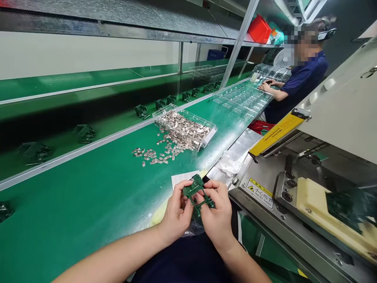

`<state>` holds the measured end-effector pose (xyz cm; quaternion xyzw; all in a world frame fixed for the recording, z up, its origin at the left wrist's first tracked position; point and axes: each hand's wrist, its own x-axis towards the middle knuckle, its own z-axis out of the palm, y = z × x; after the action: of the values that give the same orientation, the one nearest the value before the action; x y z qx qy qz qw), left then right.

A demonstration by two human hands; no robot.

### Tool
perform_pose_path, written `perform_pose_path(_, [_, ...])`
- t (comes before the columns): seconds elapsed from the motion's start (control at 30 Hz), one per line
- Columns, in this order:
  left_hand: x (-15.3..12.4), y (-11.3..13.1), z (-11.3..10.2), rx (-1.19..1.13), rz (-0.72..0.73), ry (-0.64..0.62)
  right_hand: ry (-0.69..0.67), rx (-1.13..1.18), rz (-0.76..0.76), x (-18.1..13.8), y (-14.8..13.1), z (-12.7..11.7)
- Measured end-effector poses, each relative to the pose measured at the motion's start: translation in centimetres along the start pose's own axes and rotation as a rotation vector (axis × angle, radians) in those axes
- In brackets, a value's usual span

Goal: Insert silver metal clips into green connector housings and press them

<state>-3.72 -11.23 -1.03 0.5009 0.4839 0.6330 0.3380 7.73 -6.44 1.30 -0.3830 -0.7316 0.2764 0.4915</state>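
Observation:
Between my two hands is a green plastic frame [194,187] with open slots, held up near my lap at the table's front edge. My left hand [177,208] grips its left side, thumb and fingers closed on it. On the other side, my right hand [217,210] pinches its right and lower part, and the fingertips cover some of it. Just behind the frame lies a white ribbed pad [184,177]. Farther off, small metal pieces [153,155] are scattered on the green table, spilling from a clear plastic box [206,137] lying full of them.
At my right stands a machine with a warning label [260,192] and a yellow bar [277,133]. Dark green parts [142,111] sit in a row along a conveyor behind a metal rail. Clear trays [238,100] lie toward a co-worker [303,78]. A crumpled white cloth [228,166] rests by the machine.

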Motion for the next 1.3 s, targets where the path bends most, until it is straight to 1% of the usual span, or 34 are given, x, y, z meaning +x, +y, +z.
perform_pose_path(0.07, [-0.3, -0.1, 0.0, 0.011, 0.016, -0.004, -0.005, 0.119, 0.125, -0.1, -0.3, 0.1])
perform_pose_path(0.17, [-0.4, 0.0, -0.1, -0.007, 0.011, -0.038, -0.020, 0.449, 0.382, 0.2, -0.2, 0.2])
perform_pose_path(0.23, [-0.2, 0.3, -0.1, -0.027, -0.021, -0.084, -0.094, 0.627, 0.509, 0.4, 0.3, -0.3])
perform_pose_path(0.27, [0.0, 0.5, -0.1, -0.036, -0.043, -0.110, -0.153, 0.673, 0.529, 0.6, 0.5, -0.8])
perform_pose_path(0.3, [0.2, 0.7, 0.1, -0.044, -0.068, -0.140, -0.209, 0.678, 0.516, 0.7, 0.8, -1.6])
perform_pose_path(0.33, [0.5, 1.0, 0.2, -0.048, -0.092, -0.170, -0.255, 0.643, 0.471, 0.7, 1.1, -2.5])
perform_pose_path(0.37, [0.8, 1.3, 0.5, -0.045, -0.112, -0.199, -0.293, 0.575, 0.399, 0.7, 1.3, -3.8])
perform_pose_path(0.43, [1.7, 2.2, 1.4, -0.009, -0.132, -0.276, -0.328, 0.376, 0.212, 0.4, 1.5, -6.8])
perform_pose_path(0.5, [2.8, 3.4, 2.8, 0.029, -0.128, -0.413, -0.312, 0.176, 0.044, -0.1, 1.3, -10.2])
perform_pose_path(0.53, [3.6, 4.0, 3.7, 0.028, -0.128, -0.521, -0.286, 0.104, -0.014, -0.5, 1.2, -12.1])
perform_pose_path(0.6, [5.6, 5.3, 6.1, -0.016, -0.112, -0.794, -0.165, 0.017, -0.063, -1.5, 1.0, -15.9])
perform_pose_path(0.63, [6.8, 5.9, 7.6, -0.034, -0.078, -0.908, -0.056, -0.008, -0.057, -2.1, 1.1, -17.8])
perform_pose_path(0.67, [8.1, 6.4, 9.5, -0.033, -0.017, -0.964, 0.097, -0.032, -0.044, -2.7, 1.2, -19.7])
perform_pose_path(0.7, [9.2, 6.8, 11.6, -0.012, 0.071, -0.960, 0.291, -0.062, -0.036, -3.3, 1.5, -21.6])
perform_pose_path(0.73, [10.3, 7.1, 14.0, 0.031, 0.169, -0.911, 0.512, -0.103, -0.024, -3.9, 1.9, -23.4])
perform_pose_path(0.77, [11.2, 7.2, 16.6, 0.089, 0.253, -0.837, 0.727, -0.153, -0.019, -4.3, 2.4, -25.1])
perform_pose_path(0.8, [12.0, 7.2, 19.1, 0.147, 0.310, -0.797, 0.906, -0.203, -0.003, -4.5, 3.0, -26.6])
perform_pose_path(0.83, [12.6, 7.2, 21.6, 0.201, 0.331, -0.805, 1.027, -0.241, 0.025, -4.6, 3.6, -27.9])
perform_pose_path(0.87, [13.0, 7.2, 23.8, 0.247, 0.326, -0.846, 1.091, -0.266, 0.056, -4.5, 4.2, -29.0])
perform_pose_path(0.9, [13.3, 7.1, 25.6, 0.278, 0.314, -0.901, 1.105, -0.278, 0.101, -4.3, 4.8, -29.9])
perform_pose_path(0.93, [13.6, 7.1, 26.8, 0.287, 0.303, -0.937, 1.077, -0.280, 0.141, -4.0, 5.2, -30.5])
perform_pose_path(0.97, [13.7, 7.1, 27.4, 0.268, 0.297, -0.948, 1.020, -0.273, 0.170, -3.5, 5.6, -30.9])
perform_pose_path(1.0, [13.8, 7.2, 27.2, 0.222, 0.294, -0.933, 0.937, -0.264, 0.193, -3.0, 5.9, -31.1])
perform_pose_path(1.03, [13.7, 7.2, 26.4, 0.157, 0.286, -0.894, 0.845, -0.269, 0.208, -2.4, 6.1, -31.2])
perform_pose_path(1.07, [13.7, 7.2, 24.8, 0.089, 0.262, -0.850, 0.741, -0.291, 0.220, -1.7, 6.2, -31.1])
perform_pose_path(1.13, [13.3, 6.7, 20.3, -0.012, 0.169, -0.798, 0.517, -0.358, 0.249, -0.2, 6.4, -31.0])
perform_pose_path(1.2, [12.8, 5.7, 14.8, -0.013, 0.028, -0.817, 0.323, -0.403, 0.301, 1.2, 6.5, -30.8])
perform_pose_path(1.23, [12.4, 5.0, 12.2, 0.015, -0.031, -0.835, 0.257, -0.401, 0.323, 1.8, 6.6, -30.7])
perform_pose_path(1.3, [11.7, 3.2, 8.0, 0.085, -0.152, -0.802, 0.189, -0.387, 0.340, 2.4, 6.8, -30.7])
